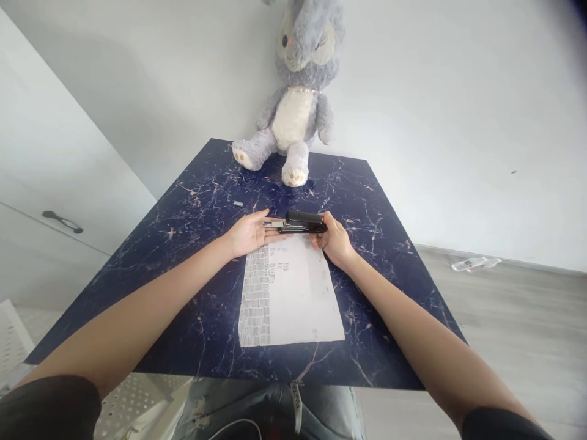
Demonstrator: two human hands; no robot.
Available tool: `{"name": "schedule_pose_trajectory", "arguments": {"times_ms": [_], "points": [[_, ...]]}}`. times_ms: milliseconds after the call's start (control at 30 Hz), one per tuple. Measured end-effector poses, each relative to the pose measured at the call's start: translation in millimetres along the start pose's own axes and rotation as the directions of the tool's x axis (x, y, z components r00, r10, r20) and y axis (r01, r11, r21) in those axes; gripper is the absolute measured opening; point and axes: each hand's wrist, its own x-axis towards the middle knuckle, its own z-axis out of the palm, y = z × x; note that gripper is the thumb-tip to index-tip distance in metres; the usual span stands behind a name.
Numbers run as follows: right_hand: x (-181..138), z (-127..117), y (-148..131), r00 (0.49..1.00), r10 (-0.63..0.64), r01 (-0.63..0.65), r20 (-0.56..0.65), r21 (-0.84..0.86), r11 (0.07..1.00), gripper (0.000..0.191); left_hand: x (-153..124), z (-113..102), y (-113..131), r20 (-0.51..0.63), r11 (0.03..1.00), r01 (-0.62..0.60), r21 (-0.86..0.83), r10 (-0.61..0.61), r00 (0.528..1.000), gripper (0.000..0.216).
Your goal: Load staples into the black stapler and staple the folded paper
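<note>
Clasped in the right hand (337, 242), one black stapler (305, 219) overhangs the outspread left hand (248, 235); one rectangular printed sheet (302, 296) lies below, one fluffy toy (293, 119) beyond.

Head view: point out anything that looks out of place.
A clear plastic item lies on the floor by the wall, perhaps dropped rather than put away. On the table, a small strip lies loose, apart from the stapler.

Print (278, 267) on paper (298, 299) too small to read; far edge partly hidden by left hand (247, 234) and stapler (305, 221). Far toy (293, 119) cut off at top.
</note>
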Motion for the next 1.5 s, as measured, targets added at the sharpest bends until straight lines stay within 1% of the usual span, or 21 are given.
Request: {"name": "schedule_pose_trajectory", "arguments": {"times_ms": [167,333,533,733,867,1067,1200,1300,1400,1500], "points": [[-1.3,-1.0,0.5,1.0,-0.004,0.004,0.009,0.02,1.0,0.048,2.7,-2.3,-1.4,-0.021,1.0,-0.022,0.009,0.022,1.0,0.047],[-3.6,-0.8,0.2,0.997,-0.071,0.071,0.004,0.013,0.997,0.048,5.4,-4.7,-3.0,-0.012,0.998,-0.068,0.0,0.068,0.998,0.047],[-7.3,0.2,-2.6,0.989,-0.148,0.148,0.02,-0.007,0.989,0.04,4.1,-2.2,-2.7,-0.118,0.996,-0.078,-0.046,0.072,0.99,0.038],[-8.4,-2.1,-1.6,0.977,-0.208,0.209,0.04,-0.022,0.978,0.033,4.8,-0.8,-1.9,-0.152,0.991,-0.107,-0.078,0.094,0.984,0.035],[-9.5,-3.1,-1.9,0.97,-0.235,0.238,0.054,-0.048,0.97,0.031,6.8,-2.3,-3.0,-0.18,0.99,-0.115,-0.078,0.1,0.979,0.027],[-12.4,-1.5,-4.0,0.953,-0.29,0.294,0.091,-0.043,0.955,0.024,7.1,-3.8,-3.5,-0.162,0.992,-0.113,-0.05,0.104,0.981,0.027],[-14.6,-0.1,-5.5,0.944,-0.323,0.329,0.073,-0.105,0.938,0.025,7.2,-5.6,-3.7,-0.128,0.99,-0.131,-0.043,0.125,0.984,0.027],[-15.7,0.4,-6.5,0.938,-0.341,0.347,0.069,-0.129,0.929,0.023,7.3,-5.0,-4.5,-0.136,0.989,-0.142,-0.044,0.135,0.981,0.026],[-15.8,0.4,-6.9,0.935,-0.347,0.352,0.068,-0.104,0.93,0.021,7.0,-3.1,-5.4,-0.158,0.987,-0.158,-0.038,0.15,0.976,0.024],[-14.5,-0.8,-7.9,0.942,-0.332,0.335,0.044,-0.064,0.94,0.022,6.4,-2.9,-5.4,-0.116,0.987,-0.161,-0.019,0.158,0.981,0.025]]}}
